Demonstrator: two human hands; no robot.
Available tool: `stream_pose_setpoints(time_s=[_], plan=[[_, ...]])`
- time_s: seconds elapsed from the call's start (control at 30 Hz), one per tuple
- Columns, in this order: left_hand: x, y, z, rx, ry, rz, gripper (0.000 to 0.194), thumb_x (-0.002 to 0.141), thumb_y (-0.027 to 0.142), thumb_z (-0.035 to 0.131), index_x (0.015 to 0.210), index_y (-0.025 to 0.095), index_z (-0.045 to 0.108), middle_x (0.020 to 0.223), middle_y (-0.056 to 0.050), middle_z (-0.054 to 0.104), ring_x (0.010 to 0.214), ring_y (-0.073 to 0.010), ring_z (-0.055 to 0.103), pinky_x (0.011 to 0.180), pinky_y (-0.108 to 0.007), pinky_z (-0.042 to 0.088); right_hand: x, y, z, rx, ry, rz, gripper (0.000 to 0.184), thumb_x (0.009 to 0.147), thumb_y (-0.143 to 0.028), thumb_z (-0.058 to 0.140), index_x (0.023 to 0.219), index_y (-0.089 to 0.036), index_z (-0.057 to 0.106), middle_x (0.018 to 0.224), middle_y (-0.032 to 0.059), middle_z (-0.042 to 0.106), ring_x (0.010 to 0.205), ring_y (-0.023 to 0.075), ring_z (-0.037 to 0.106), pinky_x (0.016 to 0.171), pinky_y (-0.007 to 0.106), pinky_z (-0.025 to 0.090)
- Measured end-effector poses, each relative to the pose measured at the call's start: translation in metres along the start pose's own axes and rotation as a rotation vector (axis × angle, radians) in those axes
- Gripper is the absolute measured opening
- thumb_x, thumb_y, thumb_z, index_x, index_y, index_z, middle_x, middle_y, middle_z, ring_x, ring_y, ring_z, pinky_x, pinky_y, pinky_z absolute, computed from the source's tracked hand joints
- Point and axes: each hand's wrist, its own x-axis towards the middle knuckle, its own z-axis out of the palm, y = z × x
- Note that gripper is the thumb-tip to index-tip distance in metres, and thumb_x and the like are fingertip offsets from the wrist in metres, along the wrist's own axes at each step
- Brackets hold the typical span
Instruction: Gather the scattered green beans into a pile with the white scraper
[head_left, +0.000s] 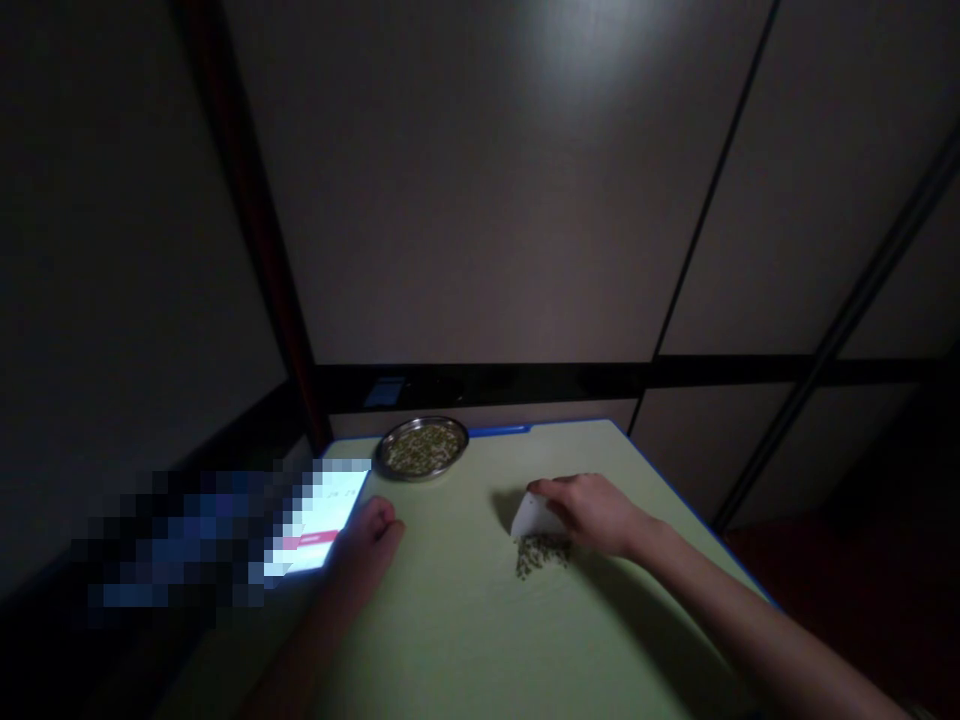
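Note:
My right hand (592,510) grips a white, card-like piece (534,515), held tilted against the table. A small heap of greenish-brown seeds or grains (541,555) lies loose along its near edge. My left hand (373,533) rests curled into a loose fist on the left side of the table, beside a lit screen (330,515), and nothing shows in its fingers. Farther back, a round metal plate (380,462) holds a layer of similar green and pale grains.
The pale green table (450,640) has a blue edge and stands against large cabinet panels (487,200). A dark strip (525,385) runs across the panels behind it. The room is dim, and part of the left side is pixelated.

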Motion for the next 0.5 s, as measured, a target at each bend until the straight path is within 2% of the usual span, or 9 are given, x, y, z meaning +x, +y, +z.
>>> stream_pose_setpoints(time_s=[0.13, 0.33, 0.5], plan=[[-0.003, 0.005, -0.002, 0.001, -0.013, -0.010, 0.012, 0.073, 0.034, 0.045, 0.070, 0.023, 0.041, 0.059, 0.004, 0.044, 0.058, -0.0143, 0.046, 0.056, -0.026, 0.034, -0.002, 0.003, -0.008, 0.020, -0.011, 0.020, 0.041, 0.087, -0.017, 0.047, 0.126, -0.026, 0.055, 0.103, 0.0072, 0.073, 0.088, 0.0217, 0.067, 0.072, 0.027, 0.039], [-0.002, 0.001, -0.003, 0.013, -0.042, -0.019, 0.013, 0.074, 0.035, 0.045, 0.072, 0.023, 0.042, 0.059, 0.005, 0.045, 0.057, -0.0144, 0.047, 0.055, -0.026, 0.034, 0.008, 0.008, -0.020, 0.060, 0.073, 0.135, 0.043, 0.088, -0.019, 0.046, 0.130, -0.022, 0.050, 0.108, 0.0106, 0.070, 0.093, 0.0229, 0.065, 0.076, 0.029, 0.039], [0.001, -0.005, -0.003, -0.014, -0.040, 0.002, 0.014, 0.073, 0.038, 0.047, 0.072, 0.024, 0.043, 0.061, 0.004, 0.047, 0.059, -0.0149, 0.048, 0.056, -0.026, 0.036, 0.031, -0.005, -0.009, 0.305, 0.127, 0.303, 0.041, 0.085, -0.020, 0.049, 0.126, -0.014, 0.049, 0.103, 0.0137, 0.069, 0.090, 0.0213, 0.064, 0.072, 0.026, 0.040]])
